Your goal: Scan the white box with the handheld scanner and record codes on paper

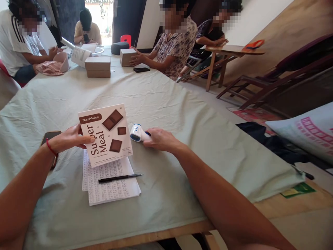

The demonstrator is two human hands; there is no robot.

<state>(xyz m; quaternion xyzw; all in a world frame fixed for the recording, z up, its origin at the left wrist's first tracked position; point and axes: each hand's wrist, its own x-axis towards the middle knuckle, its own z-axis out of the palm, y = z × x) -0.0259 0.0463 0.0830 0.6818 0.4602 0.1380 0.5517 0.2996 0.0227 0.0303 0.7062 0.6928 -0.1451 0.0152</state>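
Note:
In my left hand (pixel 69 139) is a white and brown meal box (pixel 106 135) printed "NutriMotion Super Meal", gripped at its left edge with the thumb on the front. My right hand (pixel 162 139) is closed round the handle of a white and blue infrared thermometer (pixel 137 133), just right of the box. Below the box lie handwritten paper sheets (pixel 111 194), partly covered by it. A black pen (pixel 119 178) rests across the sheets. Behind my left wrist is a dark phone (pixel 49 136), partly hidden.
A pale green cloth (pixel 182 180) covers the table. Farther back are a brown carton (pixel 97 67), a black phone (pixel 142 69) and a dark case (pixel 119 47). A person (pixel 177 45) at the right side holds another carton (pixel 127 57). More people sit around the room.

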